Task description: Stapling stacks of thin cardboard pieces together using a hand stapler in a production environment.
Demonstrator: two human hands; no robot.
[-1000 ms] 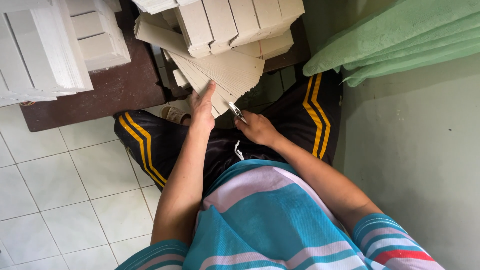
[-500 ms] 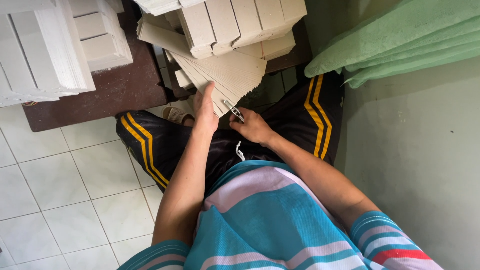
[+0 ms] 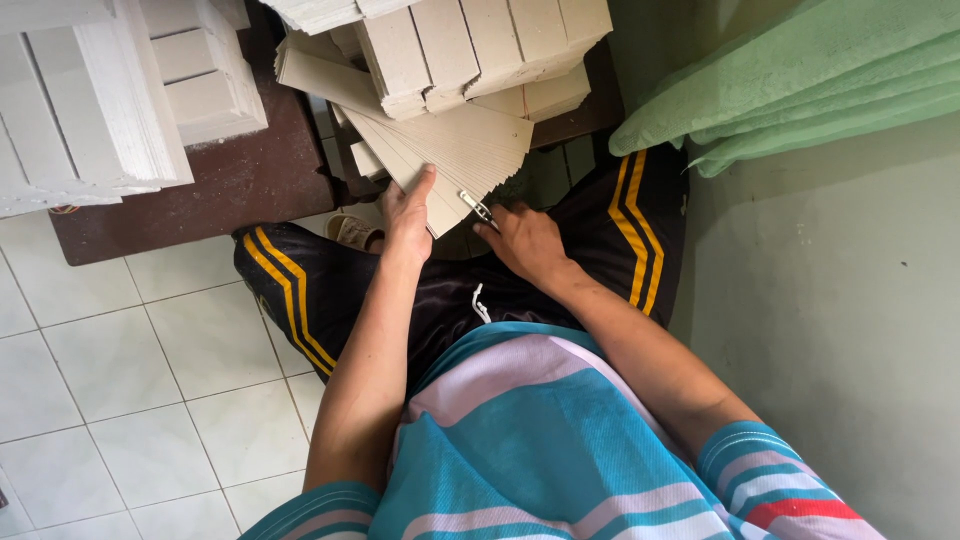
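Seated person, viewed from above. The left hand (image 3: pixel 408 212) lies flat, fingers extended, on a fanned stack of beige cardboard sheets (image 3: pixel 455 150) resting over the lap in front of the knees. The right hand (image 3: pixel 527 243) is closed around a small metal tool (image 3: pixel 476 207) whose tip touches the edge of the stack. Bundles of cardboard pieces (image 3: pixel 470 45) lie above the stack; white stacked sheets (image 3: pixel 70 100) sit on a dark brown counter (image 3: pixel 240 180). Green cloth (image 3: pixel 800 80) hangs right, over white floor tiles (image 3: pixel 120 380).
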